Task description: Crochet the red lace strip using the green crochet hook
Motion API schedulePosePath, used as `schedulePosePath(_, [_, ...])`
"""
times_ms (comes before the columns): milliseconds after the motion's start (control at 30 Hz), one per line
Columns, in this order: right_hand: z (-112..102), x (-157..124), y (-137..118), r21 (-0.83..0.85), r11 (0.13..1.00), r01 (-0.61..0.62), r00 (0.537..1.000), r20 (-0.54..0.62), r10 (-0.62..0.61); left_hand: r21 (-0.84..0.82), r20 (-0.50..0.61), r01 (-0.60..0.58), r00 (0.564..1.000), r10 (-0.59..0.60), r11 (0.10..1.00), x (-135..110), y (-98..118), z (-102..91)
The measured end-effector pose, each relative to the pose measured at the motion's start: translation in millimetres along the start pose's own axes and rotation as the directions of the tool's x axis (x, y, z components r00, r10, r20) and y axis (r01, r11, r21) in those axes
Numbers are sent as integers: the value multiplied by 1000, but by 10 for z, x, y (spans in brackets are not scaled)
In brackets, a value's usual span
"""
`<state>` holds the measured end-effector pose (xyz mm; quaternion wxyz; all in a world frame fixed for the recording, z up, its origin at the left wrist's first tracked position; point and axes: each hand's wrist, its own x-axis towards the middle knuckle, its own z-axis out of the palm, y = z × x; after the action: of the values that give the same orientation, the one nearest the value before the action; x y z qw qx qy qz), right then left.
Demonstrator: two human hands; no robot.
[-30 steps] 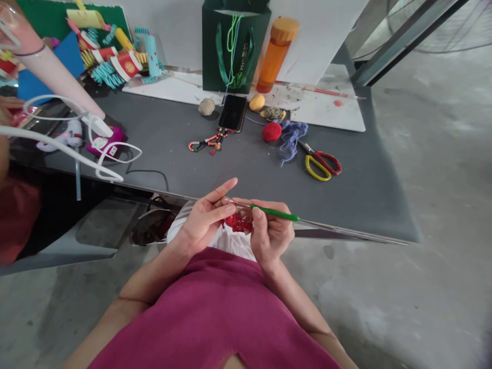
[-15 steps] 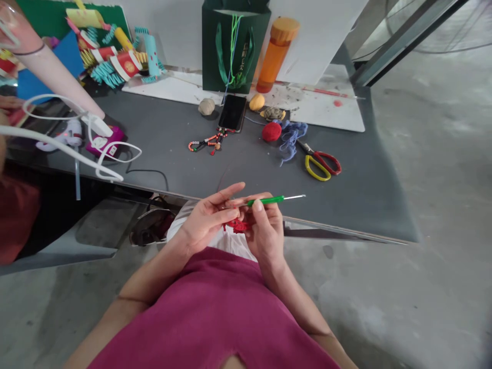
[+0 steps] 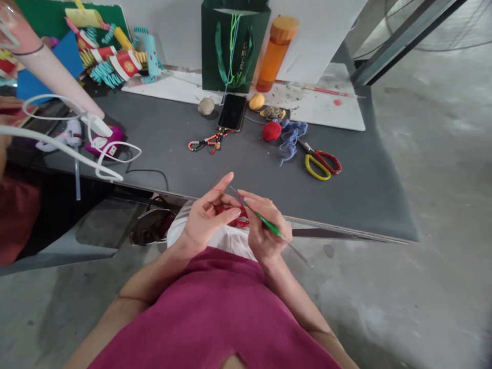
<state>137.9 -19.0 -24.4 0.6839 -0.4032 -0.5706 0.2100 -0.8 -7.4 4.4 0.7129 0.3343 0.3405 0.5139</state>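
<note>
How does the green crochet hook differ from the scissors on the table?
The crochet hook is held in the right hand, while the scissors lie on the grey table. The hook is a single slim shaft; the scissors have two loop handles, one yellow and one red. Both pair colourful handles with metal.

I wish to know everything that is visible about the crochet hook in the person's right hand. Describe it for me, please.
The crochet hook is a slim tool with a green grip, plastic by its look, and thin metal showing beyond both ends. It lies tilted, held by the fingers of the right hand. The upper end reaches the red crocheted piece, and the lower metal end points down-right, out over the concrete floor. The hook tip is too small to see.
</note>
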Motion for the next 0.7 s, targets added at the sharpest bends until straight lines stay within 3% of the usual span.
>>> schedulePosePath(67, [32,-40,17,-2,1000,17,1000,-24,-17,2,-4,19,1000,-19,1000,-1,-3,-5])
schedulePosePath(200, [96,-55,24,126,978,-165,975,-128,181,-31,18,26,1000,-25,999,22,-32,-37])
schedulePosePath(467, [89,71,-11,420,816,-397,893,-26,449,7,41,72,997,-72,997,53,-15,-89])
schedulePosePath(700, [65,132,-54,499,741,-449,866,39,499,58,71,76,994,-80,995,66,31,-99])
